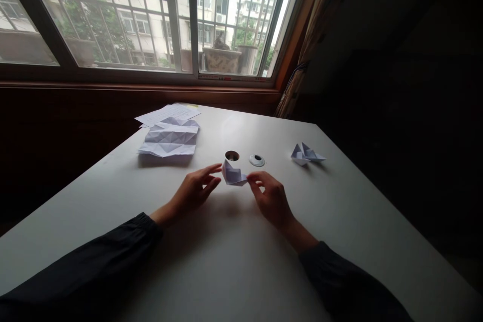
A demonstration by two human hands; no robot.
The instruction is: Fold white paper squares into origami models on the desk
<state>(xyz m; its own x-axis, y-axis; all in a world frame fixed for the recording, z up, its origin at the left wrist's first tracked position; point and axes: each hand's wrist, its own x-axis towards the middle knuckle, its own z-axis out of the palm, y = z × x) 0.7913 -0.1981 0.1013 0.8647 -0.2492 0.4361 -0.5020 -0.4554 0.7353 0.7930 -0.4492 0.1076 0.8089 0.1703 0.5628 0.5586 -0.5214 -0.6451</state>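
Clock positions are read from the held boat, with 12 o'clock toward the window.

1. Printed paper sheets (166, 113) lie flat at 10 o'clock, near the far edge of the white table (211, 271).
2. A creased paper sheet (168, 138) lies at 9 to 10 o'clock, overlapping the printed sheets. It is opened out and marked with a grid of diagonal folds. Neither hand touches it.
3. Left hand (194, 192): released. It stands at 8 to 9 o'clock with the fingers (211, 170) extended, their tips just beside the boat. No grip is visible.
4. Paper boat (232, 175): at the dial centre, tilted, with its peak toward the window. Whether it touches the table cannot be told.
5. A round hole (232, 156) with a brown rim sits just beyond the boat at 12 o'clock. A white round cap (257, 160) lies at 2 o'clock.
6. Right hand (271, 198): grasping. It stands at 4 o'clock, pinching the right tip of the boat.
7. A second paper boat (307, 154) rests at 3 o'clock, well apart from both hands.
8. Stage in hand: the held paper is already folded into boat form. Only the right hand secures it, so a two-handed hold would call for the left fingers to close on the free side.
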